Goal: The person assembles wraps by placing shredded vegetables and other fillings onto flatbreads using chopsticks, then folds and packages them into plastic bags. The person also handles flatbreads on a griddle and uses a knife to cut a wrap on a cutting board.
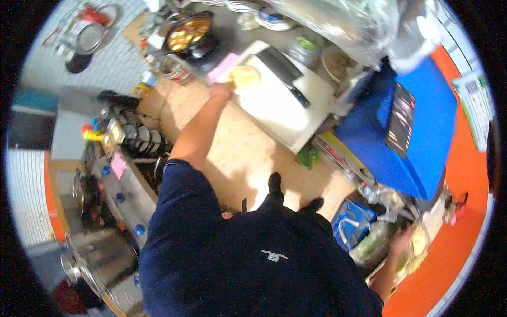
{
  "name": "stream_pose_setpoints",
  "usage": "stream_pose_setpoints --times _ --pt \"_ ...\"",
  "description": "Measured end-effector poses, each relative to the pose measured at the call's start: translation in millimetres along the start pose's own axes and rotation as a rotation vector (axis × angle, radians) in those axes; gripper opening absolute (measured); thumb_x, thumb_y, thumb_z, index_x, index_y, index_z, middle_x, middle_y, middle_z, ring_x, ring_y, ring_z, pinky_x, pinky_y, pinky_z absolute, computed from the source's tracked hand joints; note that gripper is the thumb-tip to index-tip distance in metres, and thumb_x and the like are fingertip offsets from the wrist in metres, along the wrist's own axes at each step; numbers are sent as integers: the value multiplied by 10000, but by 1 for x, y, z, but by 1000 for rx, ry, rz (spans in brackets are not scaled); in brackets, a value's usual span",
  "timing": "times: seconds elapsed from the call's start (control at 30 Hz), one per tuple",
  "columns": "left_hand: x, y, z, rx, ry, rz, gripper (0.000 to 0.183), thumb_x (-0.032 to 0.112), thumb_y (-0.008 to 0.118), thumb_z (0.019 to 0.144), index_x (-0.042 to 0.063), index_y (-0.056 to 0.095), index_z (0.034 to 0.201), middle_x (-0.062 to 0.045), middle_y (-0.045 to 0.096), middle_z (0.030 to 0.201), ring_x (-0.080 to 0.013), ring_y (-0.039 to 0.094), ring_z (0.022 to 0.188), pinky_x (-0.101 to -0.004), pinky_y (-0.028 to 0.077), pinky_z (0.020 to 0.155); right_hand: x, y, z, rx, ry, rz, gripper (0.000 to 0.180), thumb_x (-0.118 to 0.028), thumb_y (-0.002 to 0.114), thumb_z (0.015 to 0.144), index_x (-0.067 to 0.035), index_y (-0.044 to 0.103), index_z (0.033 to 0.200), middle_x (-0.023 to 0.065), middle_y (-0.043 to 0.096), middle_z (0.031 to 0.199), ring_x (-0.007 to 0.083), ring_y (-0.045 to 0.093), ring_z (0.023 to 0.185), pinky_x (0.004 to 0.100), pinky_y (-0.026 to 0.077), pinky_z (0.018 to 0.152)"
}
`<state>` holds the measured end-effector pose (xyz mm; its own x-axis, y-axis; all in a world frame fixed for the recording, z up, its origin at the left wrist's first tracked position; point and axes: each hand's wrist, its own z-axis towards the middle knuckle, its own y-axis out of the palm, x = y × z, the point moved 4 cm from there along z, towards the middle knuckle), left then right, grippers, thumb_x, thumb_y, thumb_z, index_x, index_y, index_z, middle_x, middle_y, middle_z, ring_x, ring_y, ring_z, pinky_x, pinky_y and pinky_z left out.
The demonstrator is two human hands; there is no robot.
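Observation:
My left hand (222,91) reaches forward to the near-left edge of a white cutting board (273,115). It meets the rim of a round, flat, yellowish food (244,77); blur hides whether the fingers grip it. Beyond that round lies a dark-bladed cleaver (279,63), its black handle across the board. My right hand (402,237) is far out to the right, blurred, beside pale yellow food (418,239) on a narrow surface. Close to that hand is a plastic bag (372,245) with something green inside. What the right fingers hold cannot be made out.
A dark pot (190,35) with yellowish pieces in brown liquid stands at the back left, near a glass jar (176,70). A phone (401,119) lies on a blue container (427,111) at right. Stove knobs (119,197) line the left counter.

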<state>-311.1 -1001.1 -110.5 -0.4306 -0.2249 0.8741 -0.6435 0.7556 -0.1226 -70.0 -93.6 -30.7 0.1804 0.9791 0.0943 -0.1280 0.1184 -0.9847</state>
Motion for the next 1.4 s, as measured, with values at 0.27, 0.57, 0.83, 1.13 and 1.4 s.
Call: stream_pose_setpoints --times 0.27,0.57,0.83,1.13,1.4 --pt "-93 -41 -28 -205 114 112 182 146 608 767 15 593 893 -118 597 753 -230 555 616 -387 455 540 -82 104 -7 -364 60 197 143 -97 530 759 -9 552 869 228 573 892 399 560 842 479 460 740" --pt "-325 61 -368 -1229 420 1346 190 140 555 802 -14 600 906 -197 601 870 -352 586 801 -450 468 683 -40 215 66 76 295 539 237 -11 481 747 20 595 952 249 582 988 393 558 936 441 459 840" --pt "-359 409 -445 -1228 875 764 853 181 697 724 -55 199 1374 -277 278 1384 -388 306 1281 -446 287 1054 20 238 149 218 197 620 224 -142 557 772 -36 635 953 217 628 917 397 594 853 447 479 773" --pt "-381 598 -374 -970 371 112 751 351 625 777 -16 283 1336 -177 424 1279 -275 441 1133 -369 378 926 -35 250 124 115 -210 678 250 -119 531 826 23 592 1023 158 649 899 272 621 796 361 483 743" --pt "-388 614 -358 -1099 71 -54 330 298 456 853 43 549 1040 -103 602 889 -230 600 777 -401 492 704 -38 276 137 390 -254 345 182 -164 575 743 -24 653 830 189 641 784 338 623 755 424 497 700"
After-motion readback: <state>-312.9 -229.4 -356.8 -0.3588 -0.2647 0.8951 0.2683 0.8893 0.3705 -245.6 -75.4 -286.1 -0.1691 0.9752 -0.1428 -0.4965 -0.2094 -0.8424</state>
